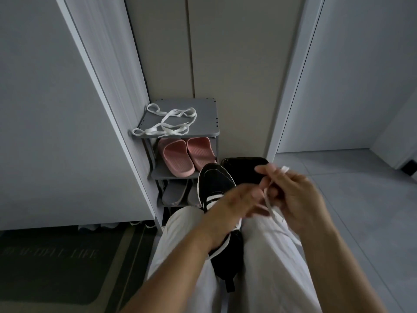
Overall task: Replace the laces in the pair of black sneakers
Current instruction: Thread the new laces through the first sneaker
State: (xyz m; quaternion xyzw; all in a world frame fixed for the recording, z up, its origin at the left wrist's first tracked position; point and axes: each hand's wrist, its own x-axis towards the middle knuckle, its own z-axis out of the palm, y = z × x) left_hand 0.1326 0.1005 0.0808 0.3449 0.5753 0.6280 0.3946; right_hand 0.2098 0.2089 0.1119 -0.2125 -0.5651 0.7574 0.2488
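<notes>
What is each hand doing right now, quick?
Left hand: blurred near the white lace; grip cannot be told.
Right hand: closed, pinching the white lace.

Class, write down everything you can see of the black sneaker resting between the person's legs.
The black sneaker looks like fabric, with a white sole edge and white side stripes. It lies wedged between the thighs in pale trousers, toe pointing away toward the shoe rack, heel tab nearest the camera. The blurred left hand and forearm cross its middle, hiding the eyelets. A white lace runs up from it into the right hand, which pinches it.
</notes>
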